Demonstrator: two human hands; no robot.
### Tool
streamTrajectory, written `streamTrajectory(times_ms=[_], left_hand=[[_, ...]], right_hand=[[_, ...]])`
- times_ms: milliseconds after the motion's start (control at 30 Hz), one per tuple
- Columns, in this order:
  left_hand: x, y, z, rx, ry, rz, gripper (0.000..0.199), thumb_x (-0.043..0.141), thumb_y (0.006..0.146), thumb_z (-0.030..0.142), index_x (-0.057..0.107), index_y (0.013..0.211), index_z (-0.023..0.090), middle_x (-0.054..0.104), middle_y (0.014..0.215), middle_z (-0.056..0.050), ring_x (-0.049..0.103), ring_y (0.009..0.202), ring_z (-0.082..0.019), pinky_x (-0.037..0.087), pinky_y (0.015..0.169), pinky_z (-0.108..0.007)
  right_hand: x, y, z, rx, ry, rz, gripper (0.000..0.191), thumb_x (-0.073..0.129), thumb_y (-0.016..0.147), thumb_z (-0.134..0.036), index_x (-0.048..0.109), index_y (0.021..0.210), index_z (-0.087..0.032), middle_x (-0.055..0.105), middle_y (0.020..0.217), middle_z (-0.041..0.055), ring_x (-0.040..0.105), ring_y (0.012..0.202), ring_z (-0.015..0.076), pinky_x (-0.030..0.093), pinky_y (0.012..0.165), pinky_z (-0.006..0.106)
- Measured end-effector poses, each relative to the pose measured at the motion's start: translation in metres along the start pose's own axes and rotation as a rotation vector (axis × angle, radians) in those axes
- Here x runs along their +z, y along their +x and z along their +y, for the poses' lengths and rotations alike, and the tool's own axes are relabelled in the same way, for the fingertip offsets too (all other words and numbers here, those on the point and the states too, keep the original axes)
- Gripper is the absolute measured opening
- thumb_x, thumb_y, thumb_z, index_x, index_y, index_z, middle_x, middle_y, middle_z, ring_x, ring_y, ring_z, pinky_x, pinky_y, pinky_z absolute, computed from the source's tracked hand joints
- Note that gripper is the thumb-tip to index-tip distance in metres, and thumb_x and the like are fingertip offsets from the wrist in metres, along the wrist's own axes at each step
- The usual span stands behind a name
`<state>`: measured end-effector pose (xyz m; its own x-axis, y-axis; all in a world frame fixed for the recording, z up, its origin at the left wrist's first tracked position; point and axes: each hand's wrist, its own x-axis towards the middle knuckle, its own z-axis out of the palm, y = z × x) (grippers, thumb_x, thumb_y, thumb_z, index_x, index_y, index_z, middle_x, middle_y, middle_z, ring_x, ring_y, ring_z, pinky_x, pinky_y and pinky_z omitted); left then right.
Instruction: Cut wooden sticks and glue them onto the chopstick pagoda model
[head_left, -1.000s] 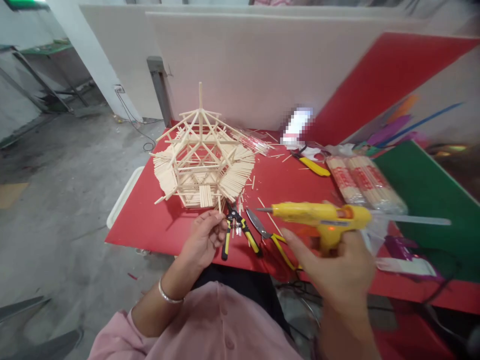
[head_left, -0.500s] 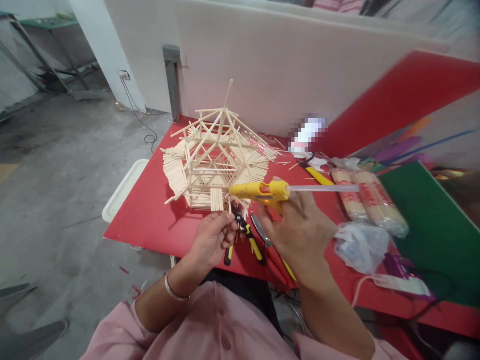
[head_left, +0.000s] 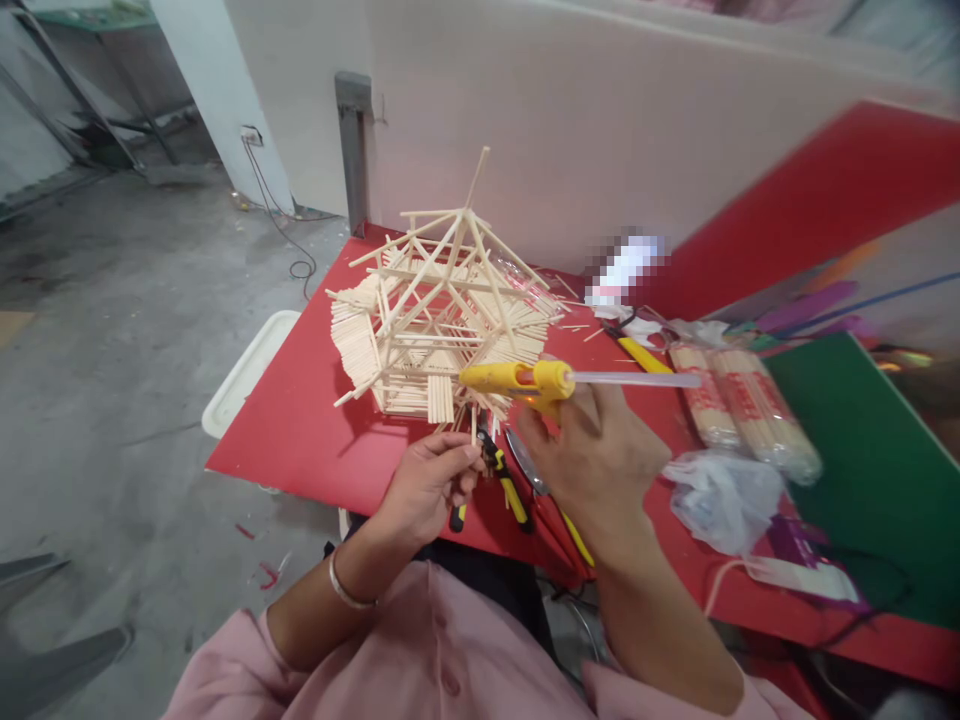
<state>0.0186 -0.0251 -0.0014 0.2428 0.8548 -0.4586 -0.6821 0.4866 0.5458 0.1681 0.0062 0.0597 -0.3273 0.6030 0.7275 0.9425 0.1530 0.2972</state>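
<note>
My right hand (head_left: 600, 445) is wrapped round a yellow glue gun (head_left: 517, 380), with a clear glue stick (head_left: 637, 379) sticking out of its back end. The gun's nozzle points left, at the front of a pagoda-like model (head_left: 450, 290) built of thin wooden sticks. Just in front of the model, my left hand (head_left: 431, 485) pinches a short wooden stick (head_left: 474, 425) upright between thumb and finger. Black-and-yellow pliers (head_left: 504, 480) lie between my hands, and a tool with a silver blade (head_left: 526, 460) lies beside my right hand.
The red table (head_left: 300, 430) carries wrapped stick bundles (head_left: 765, 410), a crumpled plastic bag (head_left: 724, 500) and a yellow-handled tool (head_left: 641, 355) on the right. A green board (head_left: 862, 460) lies at far right. A pale panel (head_left: 562, 140) stands behind; a white tray (head_left: 251, 370) is at left.
The view has shifted slightly. My left hand has moved a little down from the model, with the small stick showing more clearly. The glue gun stays in my right hand.
</note>
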Motion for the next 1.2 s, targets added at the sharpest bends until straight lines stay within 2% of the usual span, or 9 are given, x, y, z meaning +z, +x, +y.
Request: streamTrajectory(times_ms=[200, 467, 633, 833, 1067, 1200], left_hand=[[-0.0011, 0.0009, 0.0003, -0.001, -0.015, 0.002, 0.032, 0.085, 0.058, 0.028, 0.062, 0.076, 0.015, 0.064, 0.059, 0.002, 0.047, 0.039, -0.004, 0.028, 0.035, -0.014], [-0.0013, -0.0004, 0.0020, 0.003, -0.007, 0.013, 0.032, 0.085, 0.058, 0.028, 0.061, 0.074, 0.014, 0.064, 0.059, 0.001, 0.048, 0.040, -0.004, 0.028, 0.035, -0.014], [-0.0027, 0.0002, 0.0015, 0.000, 0.004, 0.020, 0.033, 0.085, 0.058, 0.029, 0.061, 0.075, 0.015, 0.064, 0.059, 0.001, 0.047, 0.040, -0.004, 0.028, 0.035, -0.014], [-0.0023, 0.0000, 0.0013, -0.003, 0.008, 0.014, 0.032, 0.084, 0.059, 0.029, 0.060, 0.074, 0.015, 0.063, 0.059, 0.002, 0.047, 0.040, -0.004, 0.027, 0.035, -0.014], [-0.0043, 0.0008, -0.0003, -0.001, 0.003, 0.013, 0.031, 0.084, 0.060, 0.029, 0.060, 0.075, 0.015, 0.063, 0.059, 0.002, 0.047, 0.040, -0.004, 0.027, 0.035, -0.014], [-0.0045, -0.0004, 0.0009, -0.007, 0.008, 0.033, 0.033, 0.084, 0.058, 0.030, 0.060, 0.074, 0.015, 0.063, 0.059, 0.001, 0.047, 0.040, -0.004, 0.028, 0.035, -0.015]], right_hand=[[0.0013, -0.0016, 0.0014, 0.007, 0.006, 0.000, 0.014, 0.058, 0.085, -0.031, 0.062, 0.086, -0.018, 0.052, 0.066, -0.0001, 0.035, 0.054, 0.0115, 0.022, 0.050, 0.026], [0.0026, -0.0051, 0.0018, 0.024, 0.057, -0.038, 0.018, 0.059, 0.084, -0.030, 0.064, 0.095, -0.017, 0.052, 0.069, 0.0018, 0.036, 0.056, 0.0125, 0.019, 0.052, 0.027], [0.0016, -0.0052, 0.0022, 0.028, -0.005, -0.086, 0.018, 0.057, 0.084, -0.031, 0.063, 0.094, -0.017, 0.052, 0.070, 0.0024, 0.039, 0.056, 0.0127, 0.021, 0.052, 0.028], [0.0010, -0.0036, 0.0022, 0.000, 0.004, -0.011, 0.015, 0.059, 0.084, -0.030, 0.063, 0.090, -0.018, 0.050, 0.065, 0.0000, 0.037, 0.055, 0.0126, 0.023, 0.051, 0.027], [0.0009, -0.0050, 0.0034, 0.013, 0.020, -0.020, 0.015, 0.058, 0.084, -0.030, 0.064, 0.087, -0.016, 0.054, 0.067, 0.0021, 0.040, 0.054, 0.0126, 0.023, 0.052, 0.027], [-0.0050, -0.0084, 0.0061, 0.024, 0.016, -0.024, 0.019, 0.060, 0.082, -0.032, 0.066, 0.093, -0.017, 0.057, 0.068, 0.0027, 0.045, 0.055, 0.0137, 0.027, 0.053, 0.027]])
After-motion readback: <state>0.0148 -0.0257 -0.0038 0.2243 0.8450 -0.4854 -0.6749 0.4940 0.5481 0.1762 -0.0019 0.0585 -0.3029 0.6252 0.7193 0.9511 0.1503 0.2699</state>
